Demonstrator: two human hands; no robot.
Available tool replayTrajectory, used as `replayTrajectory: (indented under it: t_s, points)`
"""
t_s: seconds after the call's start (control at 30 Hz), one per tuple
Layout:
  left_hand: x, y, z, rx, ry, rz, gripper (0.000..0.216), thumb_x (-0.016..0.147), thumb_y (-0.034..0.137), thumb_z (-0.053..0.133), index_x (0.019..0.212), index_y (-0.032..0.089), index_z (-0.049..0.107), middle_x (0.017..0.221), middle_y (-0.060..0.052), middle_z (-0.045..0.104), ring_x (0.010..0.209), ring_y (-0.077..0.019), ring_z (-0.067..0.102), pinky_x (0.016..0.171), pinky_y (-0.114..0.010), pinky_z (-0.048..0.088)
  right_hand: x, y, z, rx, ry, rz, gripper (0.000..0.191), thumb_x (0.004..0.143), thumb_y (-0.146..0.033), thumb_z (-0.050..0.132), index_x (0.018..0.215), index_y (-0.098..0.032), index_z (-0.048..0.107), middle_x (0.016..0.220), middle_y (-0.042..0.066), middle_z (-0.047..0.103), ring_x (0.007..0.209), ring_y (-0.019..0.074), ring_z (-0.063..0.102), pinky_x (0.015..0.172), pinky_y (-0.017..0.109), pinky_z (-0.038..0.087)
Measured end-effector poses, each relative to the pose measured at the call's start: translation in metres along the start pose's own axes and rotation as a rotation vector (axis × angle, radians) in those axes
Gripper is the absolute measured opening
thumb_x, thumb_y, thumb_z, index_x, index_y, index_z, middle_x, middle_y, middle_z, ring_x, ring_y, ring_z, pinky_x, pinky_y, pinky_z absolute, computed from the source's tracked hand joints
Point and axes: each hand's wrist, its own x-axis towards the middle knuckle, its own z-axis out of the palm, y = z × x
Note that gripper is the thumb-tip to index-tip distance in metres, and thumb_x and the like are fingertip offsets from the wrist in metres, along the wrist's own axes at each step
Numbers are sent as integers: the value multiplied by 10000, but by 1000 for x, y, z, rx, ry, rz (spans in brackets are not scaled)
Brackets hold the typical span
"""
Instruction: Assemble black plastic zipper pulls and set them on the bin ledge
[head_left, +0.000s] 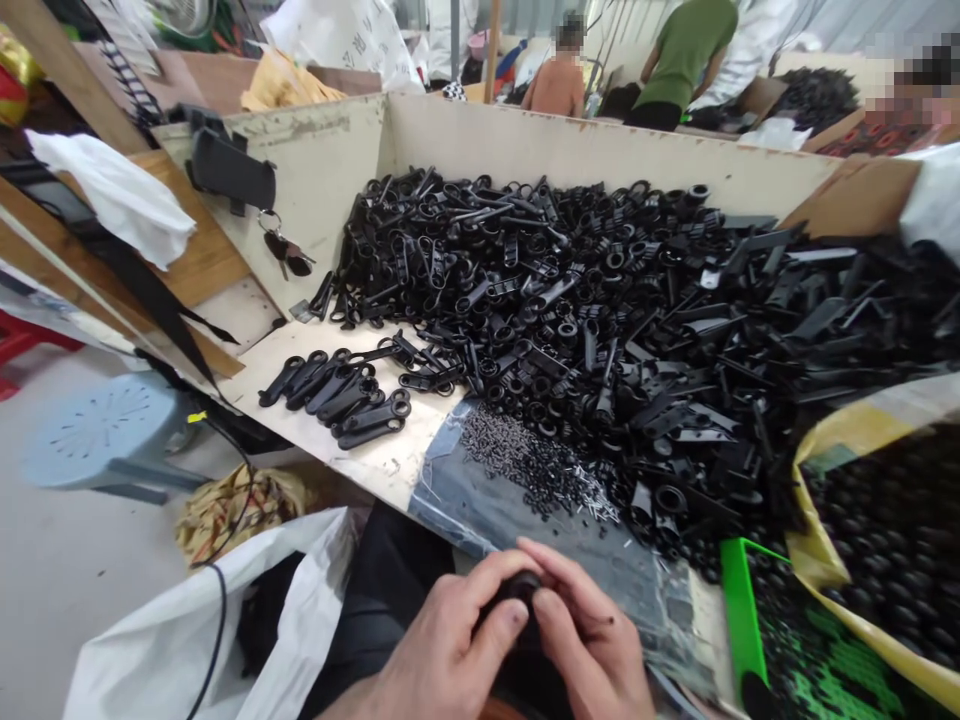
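My left hand [454, 625] and my right hand [589, 635] meet at the table's front edge, both closed on a small round black plastic part [523, 582]. Thumbs and fingertips press it from either side, and its lower portion is hidden. A tiny dark piece [609, 621] shows at the fingers of my right hand. Just beyond the hands, small dark pieces [495, 445] and thin silvery pins [596, 495] lie on a blue-grey sheet [480, 500]. Several black handle-like parts with ring ends [367, 418] lie in a row to the left.
A large heap of black plastic parts [525, 260] fills the walled table. On the right are a green crate [742, 610] and a yellow-edged bag of black balls [900, 540]. A blue stool [112, 430] and white sack [180, 620] stand left. Other people [686, 50] are behind.
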Motion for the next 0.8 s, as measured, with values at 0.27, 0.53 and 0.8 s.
replayTrajectory:
  t_s: [0.27,0.53,0.8]
  points:
    - [12,-34,3,633,319,226,502,1022,234,431,1524,217,435,1022,-112,772,912,-278,729,861,-389,550,20,9,20,96,80,232,449,954,-528,618,1246,-203,720,1122,117,769,933,238,751,772,286,629]
    - [15,-32,-9,-117,50,-188,384,895,199,529,1275,178,580,984,-70,678,936,-214,633,857,-347,499,40,15,14,218,-53,274,293,888,-496,718,1007,-248,817,907,50,732,824,199,686,752,267,557]
    - [13,-8,-11,-626,12,-454,734,802,393,618,1424,119,341,746,12,622,506,-94,418,503,-249,206,50,14,15,157,-233,213,298,993,-443,579,1114,-257,778,890,24,643,800,162,652,711,241,521]
